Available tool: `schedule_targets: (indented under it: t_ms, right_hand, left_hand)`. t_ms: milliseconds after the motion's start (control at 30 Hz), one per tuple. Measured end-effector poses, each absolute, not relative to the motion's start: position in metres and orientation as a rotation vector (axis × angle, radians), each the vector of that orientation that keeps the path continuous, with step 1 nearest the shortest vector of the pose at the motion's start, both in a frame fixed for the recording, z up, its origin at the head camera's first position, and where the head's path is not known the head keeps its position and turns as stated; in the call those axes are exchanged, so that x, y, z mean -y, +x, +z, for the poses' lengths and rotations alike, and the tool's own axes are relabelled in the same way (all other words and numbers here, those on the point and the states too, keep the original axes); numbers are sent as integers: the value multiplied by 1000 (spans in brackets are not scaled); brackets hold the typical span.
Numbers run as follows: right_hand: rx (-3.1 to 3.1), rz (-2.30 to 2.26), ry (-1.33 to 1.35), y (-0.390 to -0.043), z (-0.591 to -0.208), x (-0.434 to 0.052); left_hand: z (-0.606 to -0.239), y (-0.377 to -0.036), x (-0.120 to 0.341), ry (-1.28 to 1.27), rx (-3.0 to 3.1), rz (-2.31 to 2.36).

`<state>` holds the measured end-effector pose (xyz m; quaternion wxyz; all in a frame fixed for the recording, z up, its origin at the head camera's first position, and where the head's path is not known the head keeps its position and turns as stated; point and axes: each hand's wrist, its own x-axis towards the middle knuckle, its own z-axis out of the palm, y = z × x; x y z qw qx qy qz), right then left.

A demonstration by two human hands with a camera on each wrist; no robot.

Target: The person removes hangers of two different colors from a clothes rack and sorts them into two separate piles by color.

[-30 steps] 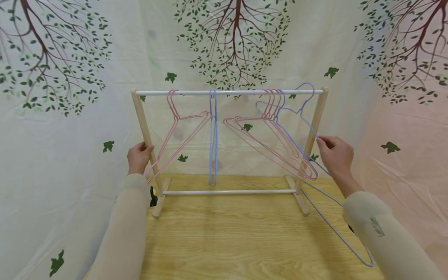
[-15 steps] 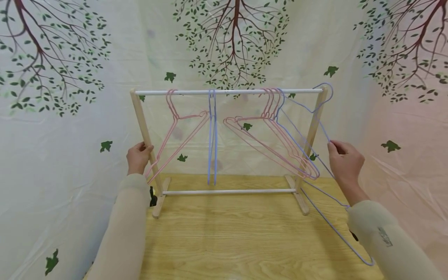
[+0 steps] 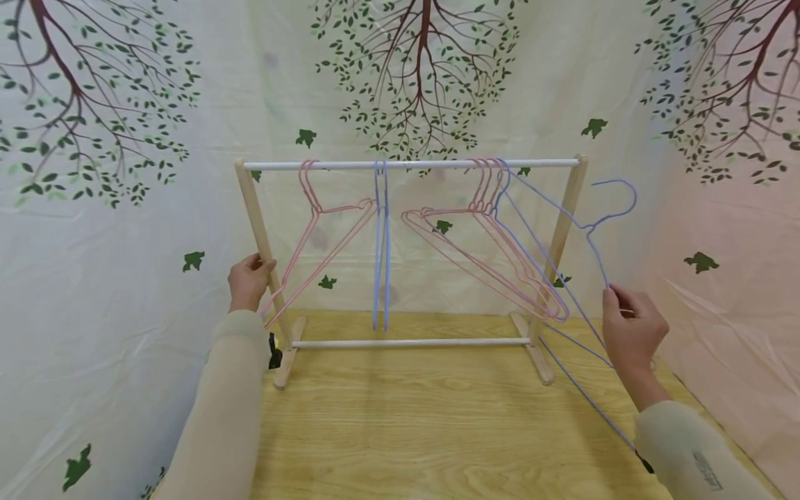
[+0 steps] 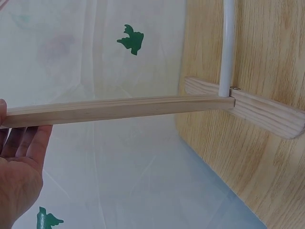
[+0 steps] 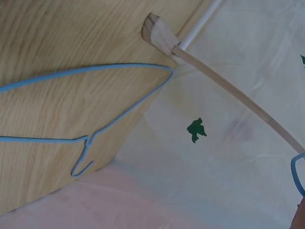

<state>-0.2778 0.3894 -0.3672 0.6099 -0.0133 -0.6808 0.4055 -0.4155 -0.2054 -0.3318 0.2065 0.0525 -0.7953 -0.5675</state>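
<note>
My left hand point(image 3: 250, 283) grips the left wooden post point(image 3: 252, 215) of a small clothes rack, thumb on one side and fingers on the other in the left wrist view. Out to the right, my right hand point(image 3: 637, 333) pinches one shoulder of a blue wire hanger point(image 3: 598, 255). Its hook points up, to the right of the right post point(image 3: 567, 208); its far shoulder overlaps that post in the head view. The right wrist view shows only a sliver of the hand. Another blue hanger point(image 5: 95, 68) lies flat on the table below.
From the white top rail point(image 3: 437, 164) hang pink hangers point(image 3: 298, 253) at left, two blue ones point(image 3: 387, 271) edge-on near the middle, and several pink point(image 3: 450, 210) plus one blue at right. A white lower bar point(image 3: 412, 343) joins the feet. Leaf-printed sheets surround the table.
My right hand has moved right and down with the blue hanger, whose hook has gone from the rail's right end to beyond the right post. The left hand stays on its post.
</note>
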Motion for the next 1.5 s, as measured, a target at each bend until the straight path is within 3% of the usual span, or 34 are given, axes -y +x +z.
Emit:
schedule_targets:
  t_ms: [333, 700, 1500]
  right_hand:
    - [1466, 976, -63, -261, -391, -395]
    - [1368, 999, -85, -229, -385, -373]
    - [1207, 966, -231, -211, -375, -401]
  left_hand:
    - [-332, -416, 205, 142, 2216, -1566]
    - [-332, -416, 204, 141, 2205, -1582]
    - [-331, -415, 206, 146, 2231, -1597]
